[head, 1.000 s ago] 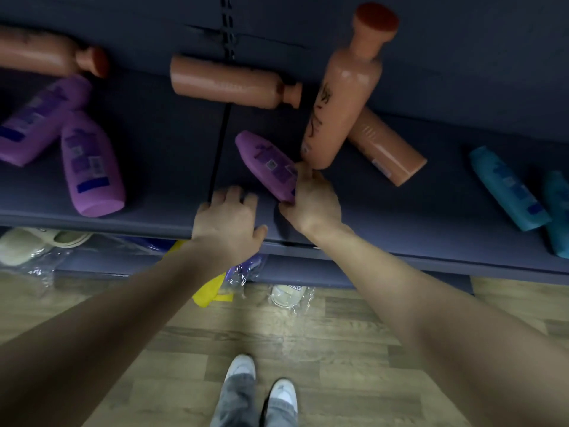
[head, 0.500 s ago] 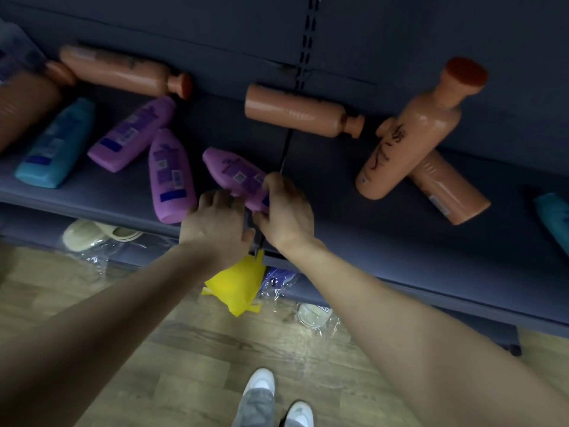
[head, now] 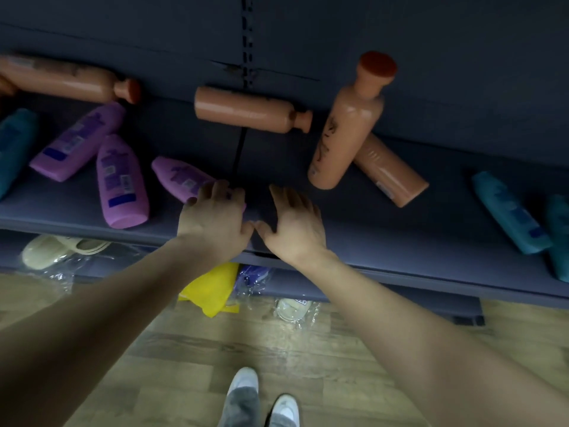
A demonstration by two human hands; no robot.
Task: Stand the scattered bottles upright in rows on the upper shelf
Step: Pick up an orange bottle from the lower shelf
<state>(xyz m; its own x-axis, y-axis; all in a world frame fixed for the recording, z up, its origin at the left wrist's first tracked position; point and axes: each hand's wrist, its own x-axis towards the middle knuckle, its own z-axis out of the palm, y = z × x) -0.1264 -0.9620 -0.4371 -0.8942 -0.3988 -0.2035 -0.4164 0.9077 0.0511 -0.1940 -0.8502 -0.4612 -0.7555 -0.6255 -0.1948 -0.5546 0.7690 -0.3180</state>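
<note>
The dark upper shelf (head: 385, 241) carries scattered bottles. A small purple bottle (head: 181, 178) lies near its front edge, and my left hand (head: 215, 217) covers its base end with the fingers curved over it. My right hand (head: 292, 223) rests just to the right on the bare shelf, fingers spread, holding nothing. Two more purple bottles (head: 121, 180) (head: 77, 143) lie to the left. Orange bottles lie at the back (head: 246, 110) (head: 61, 78). One orange bottle (head: 345, 124) leans against the back wall over another orange bottle (head: 391, 171) that lies flat.
Teal bottles lie at the right end (head: 508, 211) (head: 558, 238) and the far left (head: 12, 146). The lower shelf holds bagged slippers (head: 52, 251), a yellow item (head: 212, 288) and another bagged pack (head: 292, 308). My shoes (head: 246, 396) stand on wooden floor.
My right hand has let go of the small purple bottle and moved off to the right. My left hand has come forward onto that bottle. The view swung left, then partly back.
</note>
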